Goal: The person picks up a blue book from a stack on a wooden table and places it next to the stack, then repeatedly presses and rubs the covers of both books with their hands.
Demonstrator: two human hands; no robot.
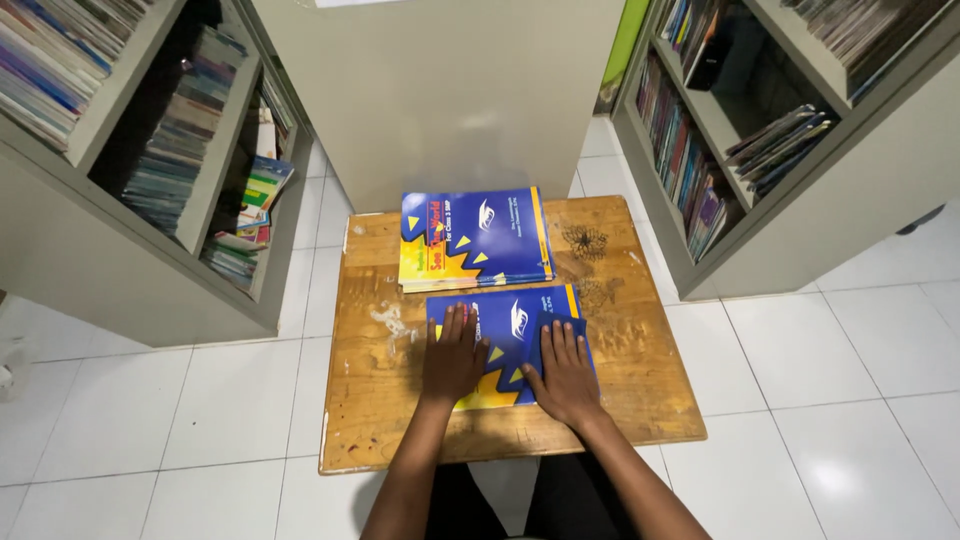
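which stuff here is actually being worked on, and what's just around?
In hand:
- near blue book, both palms flat on it
- left hand
- right hand
- stack of matching blue books, just beyond, apart from the hands
- wooden table under them

Just around:
- left bookshelf with stacked books
- right bookshelf
- grey cabinet behind the table
- white tiled floor

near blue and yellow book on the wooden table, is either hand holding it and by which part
Neither grips it. The left hand and right hand lie flat, palms down, on the cover of the near blue and yellow book, pressing it on the small wooden table.
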